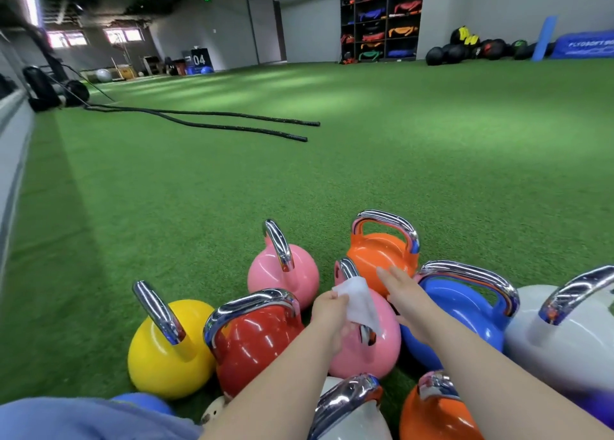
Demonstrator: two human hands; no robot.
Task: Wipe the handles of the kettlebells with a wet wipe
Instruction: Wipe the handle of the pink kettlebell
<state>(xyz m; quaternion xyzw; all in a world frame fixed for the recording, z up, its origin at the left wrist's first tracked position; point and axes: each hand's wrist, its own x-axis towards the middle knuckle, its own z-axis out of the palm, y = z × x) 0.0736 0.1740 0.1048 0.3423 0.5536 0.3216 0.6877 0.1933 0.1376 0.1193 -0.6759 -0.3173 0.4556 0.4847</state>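
Several coloured kettlebells with chrome handles stand close together on the green turf. My left hand [330,310] pinches a white wet wipe [360,301], which drapes over the chrome handle [347,270] of the near pink kettlebell [358,350]. My right hand [400,290] reaches forward with straight fingers toward the orange kettlebell [382,253], just right of the wipe. Around them stand a far pink kettlebell [282,273], a red kettlebell [255,340], a yellow kettlebell [169,346] and a blue kettlebell [461,310].
A white kettlebell [564,343] stands at the right, another white one [352,413] and a second orange one [435,413] sit nearest me. Two black battle ropes [232,127] lie across the turf. Shelves [382,17] and medicine balls [465,52] line the far wall.
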